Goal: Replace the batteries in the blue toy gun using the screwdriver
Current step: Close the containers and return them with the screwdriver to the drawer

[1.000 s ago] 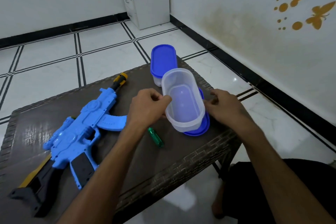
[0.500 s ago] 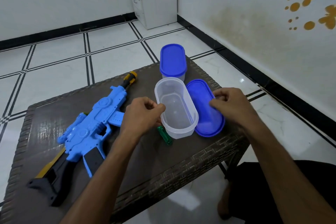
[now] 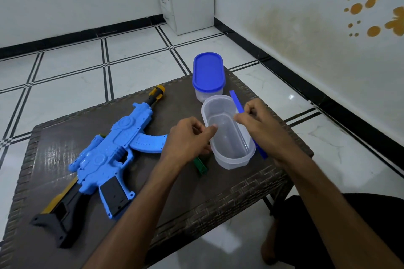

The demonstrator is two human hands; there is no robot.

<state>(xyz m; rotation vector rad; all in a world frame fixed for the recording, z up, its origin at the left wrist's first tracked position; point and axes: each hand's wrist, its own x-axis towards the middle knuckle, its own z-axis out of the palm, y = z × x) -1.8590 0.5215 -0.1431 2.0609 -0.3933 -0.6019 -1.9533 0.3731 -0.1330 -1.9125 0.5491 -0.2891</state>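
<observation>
The counter (image 3: 65, 137) is small and sits close to my knees, its woven rim running along the near and right sides, and the right half is the crowded part. The gun (image 3: 113, 150) lies flat on the left half, muzzle toward the far edge and stock at the near left corner, well apart from both hands and not yet opened, so the real work has not begun. What has changed is the lid (image 3: 237, 103): half a second ago it lay flat on the counter right of the tub (image 3: 229, 135); now it stands on edge against the tub's right wall, with my right hand (image 3: 260, 126) curled around it, fingers closed on its rim. My left hand (image 3: 190, 137) is half curled with thumb and fingertips pinched at the tub's left rim; I can't tell whether it truly grips. The tub itself looks empty, so I judge it is being readied to take screws or spent batteries. A second, closed tub (image 3: 207, 74) stands just behind, near the far edge. The screwdriver (image 3: 200, 165) lies on the counter just beside the open tub, partly under my left wrist. Free room is the bare strip in front of the gun's magazine and the centre; the lid sits near the right edge and could slide off if dropped carelessly.
</observation>
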